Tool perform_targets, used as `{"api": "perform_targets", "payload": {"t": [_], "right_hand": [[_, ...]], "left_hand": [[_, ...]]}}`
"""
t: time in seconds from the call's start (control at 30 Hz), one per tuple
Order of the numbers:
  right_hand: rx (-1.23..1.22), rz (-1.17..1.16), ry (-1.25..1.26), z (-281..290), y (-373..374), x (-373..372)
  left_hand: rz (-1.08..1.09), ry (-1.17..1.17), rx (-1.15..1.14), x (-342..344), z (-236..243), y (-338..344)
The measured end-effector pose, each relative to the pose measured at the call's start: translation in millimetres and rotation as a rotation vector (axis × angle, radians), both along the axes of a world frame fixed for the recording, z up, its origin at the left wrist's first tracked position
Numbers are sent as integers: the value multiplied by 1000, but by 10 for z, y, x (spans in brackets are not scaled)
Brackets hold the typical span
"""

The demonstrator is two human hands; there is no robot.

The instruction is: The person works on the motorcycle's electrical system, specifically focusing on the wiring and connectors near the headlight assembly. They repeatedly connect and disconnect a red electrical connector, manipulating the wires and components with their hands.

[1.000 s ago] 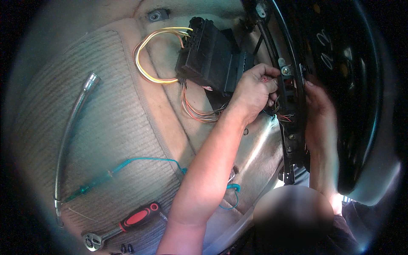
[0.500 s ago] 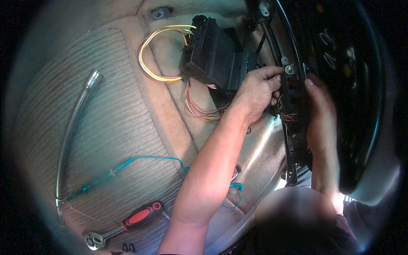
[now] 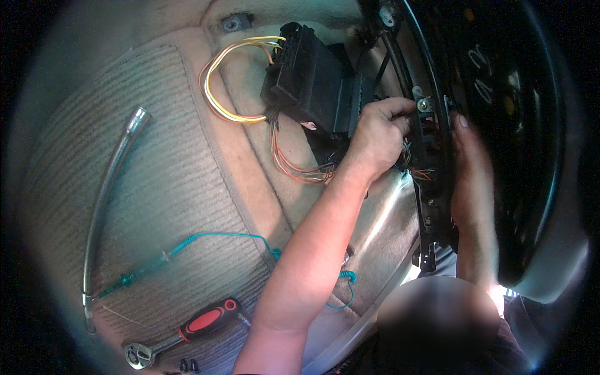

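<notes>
My left hand [image 3: 382,134] reaches to a black metal rail [image 3: 427,134] at the right, with its fingers closed and the fingertips against the rail's inner side, just beside a bolt head [image 3: 424,105]. Whatever the fingers hold, if anything, is hidden. On the rail's other side is my right hand [image 3: 470,165], thumb pointing up along it; its other fingers are lost in shadow. Thin coloured wires [image 3: 424,174] poke out near the rail, below my left hand. Left of that hand sits a black plastic box [image 3: 309,84], with yellow, white and brown wires [image 3: 212,94] looping from it.
On the ribbed carpet [image 3: 156,187] lie a long metal bar [image 3: 103,206] with a socket end, a teal probe [image 3: 140,270] with a coiled cord, a red-and-black ratchet [image 3: 203,320] and small dark bolts [image 3: 189,365]. A glossy black panel [image 3: 500,94] stands far right.
The black box and its wires have shifted slightly left and down. My left fingers are curled a little tighter at the rail. The right hand stays beside the rail, with little movement.
</notes>
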State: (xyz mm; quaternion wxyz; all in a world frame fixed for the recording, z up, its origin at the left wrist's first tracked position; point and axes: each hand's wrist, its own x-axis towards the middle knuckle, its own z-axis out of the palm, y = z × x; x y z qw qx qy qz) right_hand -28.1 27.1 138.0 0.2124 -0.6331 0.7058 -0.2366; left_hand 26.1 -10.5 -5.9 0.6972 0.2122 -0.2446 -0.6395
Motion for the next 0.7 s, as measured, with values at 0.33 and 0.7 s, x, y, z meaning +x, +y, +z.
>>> {"api": "perform_targets", "payload": {"t": [0.33, 0.7], "right_hand": [[-17, 26, 11, -28, -12, -24], [-48, -71, -158, -41, 13, 88]], "left_hand": [[35, 146, 55, -31, 17, -29], [7, 42, 14, 41, -28, -39]]}}
